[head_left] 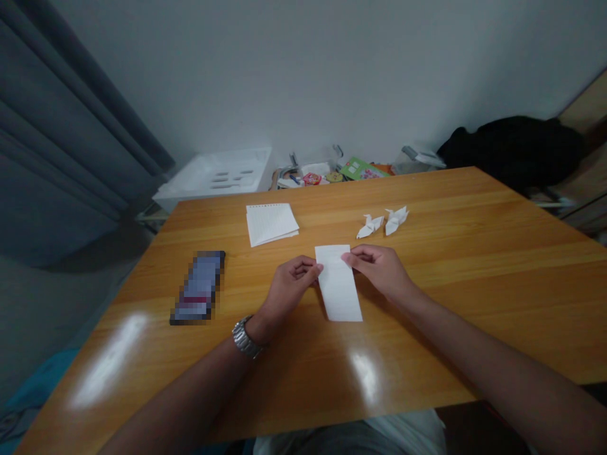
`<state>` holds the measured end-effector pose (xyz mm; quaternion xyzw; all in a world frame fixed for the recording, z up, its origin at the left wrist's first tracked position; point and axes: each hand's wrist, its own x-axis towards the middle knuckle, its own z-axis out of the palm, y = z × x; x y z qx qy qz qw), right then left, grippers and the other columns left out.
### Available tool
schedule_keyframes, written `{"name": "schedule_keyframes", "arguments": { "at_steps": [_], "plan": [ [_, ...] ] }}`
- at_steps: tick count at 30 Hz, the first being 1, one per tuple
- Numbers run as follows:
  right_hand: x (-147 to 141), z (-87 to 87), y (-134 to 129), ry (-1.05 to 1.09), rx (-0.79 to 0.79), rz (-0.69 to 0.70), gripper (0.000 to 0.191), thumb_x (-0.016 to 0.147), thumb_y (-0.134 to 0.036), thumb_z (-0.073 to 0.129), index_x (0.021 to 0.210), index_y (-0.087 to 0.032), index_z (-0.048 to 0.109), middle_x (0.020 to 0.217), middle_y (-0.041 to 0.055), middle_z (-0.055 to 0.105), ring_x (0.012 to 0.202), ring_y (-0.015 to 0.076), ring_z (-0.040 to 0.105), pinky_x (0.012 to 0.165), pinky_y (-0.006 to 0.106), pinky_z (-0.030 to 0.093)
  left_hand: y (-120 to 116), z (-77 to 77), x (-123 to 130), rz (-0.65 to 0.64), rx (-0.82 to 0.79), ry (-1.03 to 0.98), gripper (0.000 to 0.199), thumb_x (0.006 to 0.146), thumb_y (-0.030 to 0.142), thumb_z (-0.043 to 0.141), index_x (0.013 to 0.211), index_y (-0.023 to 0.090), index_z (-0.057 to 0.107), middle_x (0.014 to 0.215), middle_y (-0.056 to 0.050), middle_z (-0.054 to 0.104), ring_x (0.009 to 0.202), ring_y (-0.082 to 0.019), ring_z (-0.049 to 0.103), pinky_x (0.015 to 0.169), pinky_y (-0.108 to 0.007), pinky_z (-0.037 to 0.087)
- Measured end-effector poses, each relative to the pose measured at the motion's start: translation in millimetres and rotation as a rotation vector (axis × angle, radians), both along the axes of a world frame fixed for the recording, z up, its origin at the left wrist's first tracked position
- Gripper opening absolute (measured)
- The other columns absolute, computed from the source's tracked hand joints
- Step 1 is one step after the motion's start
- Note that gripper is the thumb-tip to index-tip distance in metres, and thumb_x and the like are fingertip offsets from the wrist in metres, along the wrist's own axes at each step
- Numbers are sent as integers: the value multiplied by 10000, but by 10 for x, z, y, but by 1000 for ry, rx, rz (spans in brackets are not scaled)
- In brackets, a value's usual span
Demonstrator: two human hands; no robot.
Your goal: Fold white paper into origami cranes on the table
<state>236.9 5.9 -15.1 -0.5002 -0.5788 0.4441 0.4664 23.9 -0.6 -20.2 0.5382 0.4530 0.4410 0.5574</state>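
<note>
A narrow white strip of lined paper [339,291] is held over the table between both hands. My left hand [294,281] pinches its left edge near the upper part, thumb on top. My right hand [377,264] pinches the upper right edge, its thumb lying on the paper's face. The fingers behind the paper are partly hidden. Beyond my right hand stand two white origami cranes, a left crane [370,226] and a right crane [396,220]. Farther back on the left lies a small stack of lined paper sheets [272,224] with a perforated top edge.
A phone [200,287] with a blurred screen lies at the left of the wooden table [474,253]. Behind the table are a white plastic tray [218,170], a green packet [363,169] among small items, and a black cloth heap [516,148]. A grey curtain [61,114] hangs at left.
</note>
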Motion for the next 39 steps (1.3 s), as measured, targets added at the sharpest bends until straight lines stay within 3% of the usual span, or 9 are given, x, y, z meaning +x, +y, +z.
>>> {"name": "schedule_keyframes", "arguments": {
  "at_steps": [3,7,12,18,28,33,39],
  "plan": [
    [-8,8,-8,-11,3,17,269,809,-449,729,825,-181,746,828,56,761,743,192,667,712,322,513,0,1,9,25,-23,-23,297,774,412,789,886,151,701,884,-57,739,774,-157,678,722,-264,551],
    [-20,40,-16,-22,5,25,253,814,-436,722,822,-185,749,823,50,763,739,188,667,718,318,511,17,-9,9,49,-31,-31,297,752,412,811,774,145,683,761,-29,715,679,-129,652,667,-243,540],
    [-13,46,-10,-31,11,15,270,811,-452,721,818,-184,749,819,48,761,738,189,665,714,319,510,1,35,22,70,-24,1,310,742,428,815,764,146,692,744,-32,717,669,-137,653,652,-247,541],
    [22,11,13,36,-3,-16,282,792,-460,744,830,-180,741,842,60,761,747,187,668,725,328,521,-57,43,46,-62,-57,46,273,760,416,796,813,157,726,861,-65,755,751,-175,685,688,-276,553],
    [-5,12,18,82,-39,-16,320,766,-497,758,835,-186,730,852,59,758,774,199,677,741,342,540,-30,7,20,-43,10,81,265,777,403,782,769,153,692,811,-49,740,724,-156,669,668,-252,514],
    [-17,50,1,164,-119,67,338,763,-492,761,895,-183,722,884,62,754,802,197,678,765,336,531,-17,28,12,-18,23,77,257,781,391,779,775,148,695,819,-54,742,730,-154,669,677,-251,513],
    [-1,40,-13,31,-119,143,324,796,-504,717,786,-180,723,773,39,723,690,164,619,658,299,490,18,-6,-14,1,33,77,263,785,402,776,777,153,692,830,-56,744,746,-161,677,685,-257,522]
  ]
}}
